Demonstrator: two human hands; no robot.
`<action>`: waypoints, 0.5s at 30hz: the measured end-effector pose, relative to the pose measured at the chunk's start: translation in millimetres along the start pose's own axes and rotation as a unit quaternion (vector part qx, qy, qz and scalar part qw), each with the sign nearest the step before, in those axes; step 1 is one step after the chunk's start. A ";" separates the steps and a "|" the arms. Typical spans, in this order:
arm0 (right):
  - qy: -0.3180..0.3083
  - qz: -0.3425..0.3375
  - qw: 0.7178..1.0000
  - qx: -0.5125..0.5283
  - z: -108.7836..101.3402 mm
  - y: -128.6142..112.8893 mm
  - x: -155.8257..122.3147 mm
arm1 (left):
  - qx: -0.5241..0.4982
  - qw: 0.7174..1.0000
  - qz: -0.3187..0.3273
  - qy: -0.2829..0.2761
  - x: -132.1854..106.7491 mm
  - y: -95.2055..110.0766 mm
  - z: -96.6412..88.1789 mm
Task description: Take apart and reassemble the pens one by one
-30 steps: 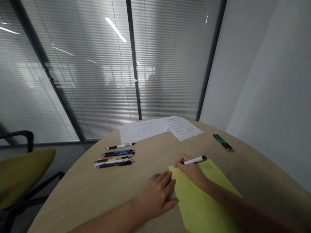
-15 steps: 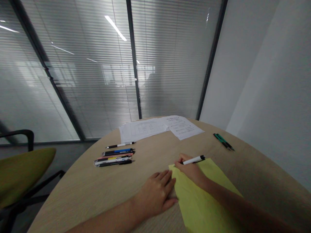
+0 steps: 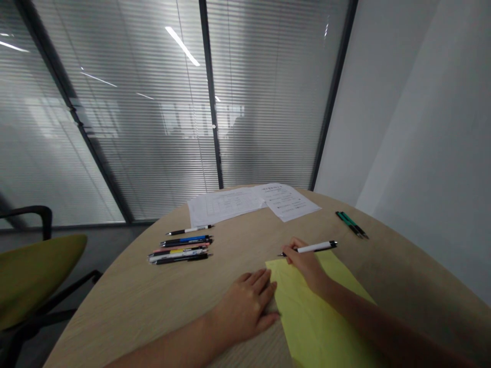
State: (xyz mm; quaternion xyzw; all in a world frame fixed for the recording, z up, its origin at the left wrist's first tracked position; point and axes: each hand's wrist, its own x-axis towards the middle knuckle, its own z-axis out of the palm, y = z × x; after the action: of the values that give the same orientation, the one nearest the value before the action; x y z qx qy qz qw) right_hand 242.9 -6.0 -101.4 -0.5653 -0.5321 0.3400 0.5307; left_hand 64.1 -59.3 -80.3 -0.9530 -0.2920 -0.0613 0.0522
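Note:
A yellow sheet of paper (image 3: 322, 312) lies on the round wooden table (image 3: 134, 301) in front of me. My left hand (image 3: 245, 306) rests flat on the table with its fingers spread, touching the sheet's left edge. My right hand (image 3: 305, 260) is closed on a white pen with black ends (image 3: 312, 248). The pen lies almost level, just beyond the sheet's far corner, its tip pointing left.
A row of several pens (image 3: 180, 249) lies to the left. White printed sheets (image 3: 249, 202) lie at the far edge. Two green pens (image 3: 352, 225) lie at the right near the wall. An olive chair (image 3: 34, 276) stands at the left. Glass partitions with blinds rise behind.
My right hand has lifted slightly and moved away from the yellow sheet's corner, turning the pen more level and out to the right. My left hand has stayed put.

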 end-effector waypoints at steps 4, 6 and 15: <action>-0.016 0.040 0.989 0.139 -5.8 -1.4 5.1 | -0.003 1.000 -0.006 0.003 -0.4 -0.2 -1.5; -0.027 0.056 0.979 0.192 -10.9 -3.0 8.9 | -0.004 1.000 -0.006 0.001 -0.3 0.0 -2.7; -0.062 0.075 0.961 0.257 -49.7 8.4 22.7 | -0.009 1.000 -0.012 0.017 -0.9 0.3 -3.4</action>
State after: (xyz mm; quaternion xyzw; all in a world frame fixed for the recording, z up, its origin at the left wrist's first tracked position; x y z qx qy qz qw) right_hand 296.7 5.1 -95.2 -0.4255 -0.4147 0.5384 0.5976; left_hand 63.2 -60.5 -77.1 -0.9486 -0.3022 -0.0806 0.0476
